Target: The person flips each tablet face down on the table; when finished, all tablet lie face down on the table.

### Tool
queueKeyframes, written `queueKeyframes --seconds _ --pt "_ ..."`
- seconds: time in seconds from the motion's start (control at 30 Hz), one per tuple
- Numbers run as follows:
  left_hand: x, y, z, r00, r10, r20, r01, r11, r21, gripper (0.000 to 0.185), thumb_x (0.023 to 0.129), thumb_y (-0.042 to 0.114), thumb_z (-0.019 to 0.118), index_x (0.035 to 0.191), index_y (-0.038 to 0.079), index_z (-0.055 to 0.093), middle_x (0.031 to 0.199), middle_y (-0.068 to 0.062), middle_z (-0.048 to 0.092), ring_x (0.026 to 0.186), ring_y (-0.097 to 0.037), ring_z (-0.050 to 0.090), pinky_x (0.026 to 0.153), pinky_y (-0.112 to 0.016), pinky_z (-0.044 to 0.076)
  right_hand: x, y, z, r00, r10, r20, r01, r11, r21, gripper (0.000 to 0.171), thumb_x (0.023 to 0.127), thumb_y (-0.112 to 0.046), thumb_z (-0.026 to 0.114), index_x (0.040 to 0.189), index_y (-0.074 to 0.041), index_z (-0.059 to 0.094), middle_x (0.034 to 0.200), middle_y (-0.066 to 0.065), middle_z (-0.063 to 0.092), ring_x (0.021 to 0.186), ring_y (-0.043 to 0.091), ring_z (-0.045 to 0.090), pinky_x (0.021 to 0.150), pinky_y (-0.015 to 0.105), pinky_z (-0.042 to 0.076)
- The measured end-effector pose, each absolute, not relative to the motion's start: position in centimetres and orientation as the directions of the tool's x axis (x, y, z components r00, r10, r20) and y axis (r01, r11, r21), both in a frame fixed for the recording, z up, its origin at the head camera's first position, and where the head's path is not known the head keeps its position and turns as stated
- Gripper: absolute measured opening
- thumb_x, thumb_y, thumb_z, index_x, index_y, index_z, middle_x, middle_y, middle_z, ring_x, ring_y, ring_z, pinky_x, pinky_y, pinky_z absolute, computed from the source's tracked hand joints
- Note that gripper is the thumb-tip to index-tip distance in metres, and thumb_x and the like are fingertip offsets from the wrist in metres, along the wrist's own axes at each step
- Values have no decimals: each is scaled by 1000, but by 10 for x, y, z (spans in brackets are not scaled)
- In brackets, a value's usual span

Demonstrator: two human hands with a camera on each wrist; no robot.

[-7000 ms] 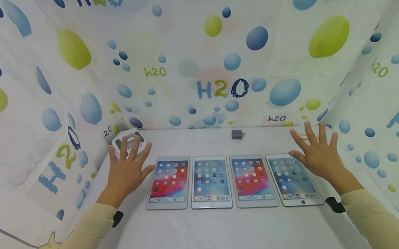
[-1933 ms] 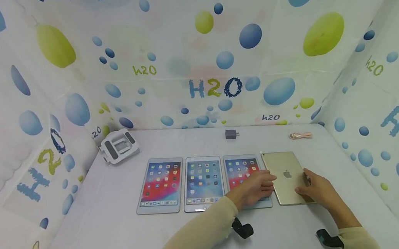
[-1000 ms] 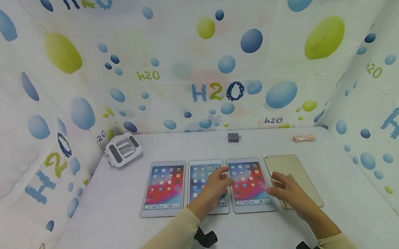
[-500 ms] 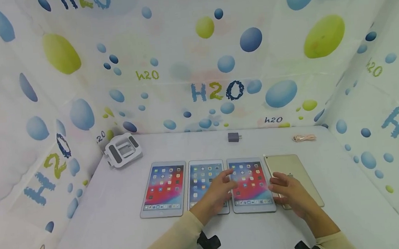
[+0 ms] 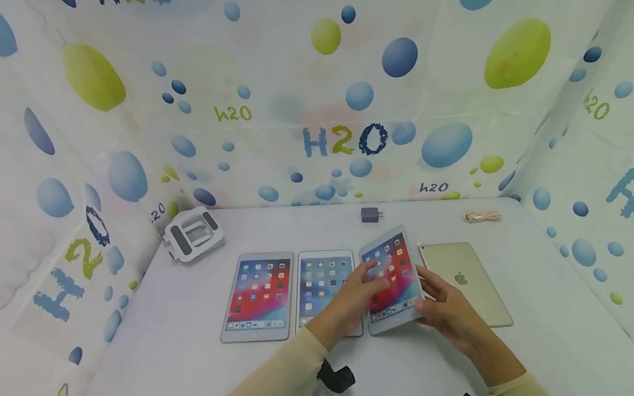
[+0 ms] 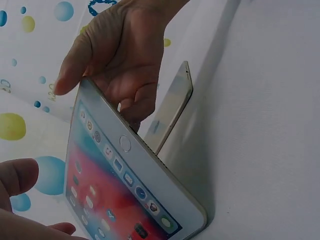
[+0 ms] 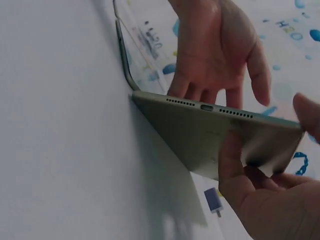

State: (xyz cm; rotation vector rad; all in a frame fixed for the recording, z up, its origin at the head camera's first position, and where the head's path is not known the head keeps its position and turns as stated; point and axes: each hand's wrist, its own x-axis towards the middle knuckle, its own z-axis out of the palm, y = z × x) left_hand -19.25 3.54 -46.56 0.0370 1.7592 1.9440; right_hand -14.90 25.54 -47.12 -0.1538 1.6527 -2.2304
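My right hand (image 5: 451,317) grips a white-framed tablet (image 5: 394,269) by its right edge, thumb at the front and fingers spread behind its back (image 7: 185,130). The tablet is tilted, its right side raised off the table and its lit-looking screen of app icons turned leftward. My left hand (image 5: 352,300) hovers at the tablet's left side with fingers extended in front of the screen; whether they touch it I cannot tell. Right of it a gold tablet (image 5: 489,293) lies face down, partly behind my right hand. Left of it a blue-screened tablet (image 5: 322,271) lies face up, partly covered by my left hand.
Another face-up tablet (image 5: 258,297) with a red and blue screen lies at the row's left end. Behind the row are a white-and-grey folding stand (image 5: 194,234), a dark charger plug (image 5: 370,214) and a coiled pinkish cable (image 5: 482,216). Patterned cloth walls (image 5: 270,164) enclose the white table.
The rightmost tablet has been turned from face up to face down. My hands have since moved left, and my right hand has lifted the third tablet, which lay flat half a second ago.
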Motion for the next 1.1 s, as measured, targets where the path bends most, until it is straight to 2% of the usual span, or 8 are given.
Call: queueKeyframes --seconds 0.13,0.3,0.4,0.6,0.8,0.9,0.97,1.1 --pt "-196 37 -462 -862 395 -317 -356 -28 934 68 88 39 67 147 23 38 146 -11 40 124 -29 45 106 -54 36 -148 247 -469 -879 -474 -52 200 -269 -942 83 90 1 57 155 -23 12 155 19 19 125 35 47 97 48 47" --pt "-197 36 -459 -867 404 -293 -335 -37 941 81 83 50 69 151 26 31 146 -11 40 125 -31 44 106 -60 32 -148 233 -471 -871 -487 -57 162 -175 -971 90 87 1 64 154 -34 14 154 19 25 132 37 42 98 42 47" --pt "-195 35 -458 -875 401 -273 -320 -54 946 83 81 52 71 151 28 32 144 -9 42 124 -29 45 105 -58 35 -147 223 -471 -893 -446 -61 109 -83 -991 87 87 -3 66 154 -33 18 155 12 27 136 38 35 98 38 47" --pt "-188 33 -459 -892 407 -196 -283 -165 945 72 86 42 69 148 31 35 141 -7 46 124 -25 47 104 -53 39 -144 209 -469 -909 -416 0 -43 94 -995 72 89 -12 68 151 -22 31 155 0 29 140 36 29 104 48 40" --pt "-187 36 -462 -914 387 -122 -243 -279 929 69 90 25 61 151 30 28 149 -6 35 132 -29 35 108 -63 25 -143 207 -471 -927 -373 34 -143 268 -953 64 88 -21 70 145 -32 41 151 -5 36 141 26 30 103 63 34" --pt "-188 38 -462 -924 376 -72 -195 -300 934 68 92 18 57 151 31 26 149 -3 36 133 -27 37 107 -58 32 -143 212 -475 -955 -294 44 -152 353 -923 68 85 -27 74 144 -32 41 155 -1 28 142 31 24 101 66 33" --pt "-189 37 -463 -931 359 -56 -169 -292 941 69 92 15 56 151 32 25 147 -3 40 128 -26 45 101 -51 43 -144 217 -476 -969 -244 35 -128 381 -916 74 83 -29 76 146 -26 38 156 4 25 142 32 24 104 64 31" --pt "-193 35 -467 -952 301 -51 -129 -246 961 71 89 11 60 150 31 28 139 -4 44 113 -25 58 85 -40 55 -146 228 -477 -987 -153 -40 -34 451 -892 89 78 -36 79 150 -17 32 154 10 30 136 32 34 106 57 32"
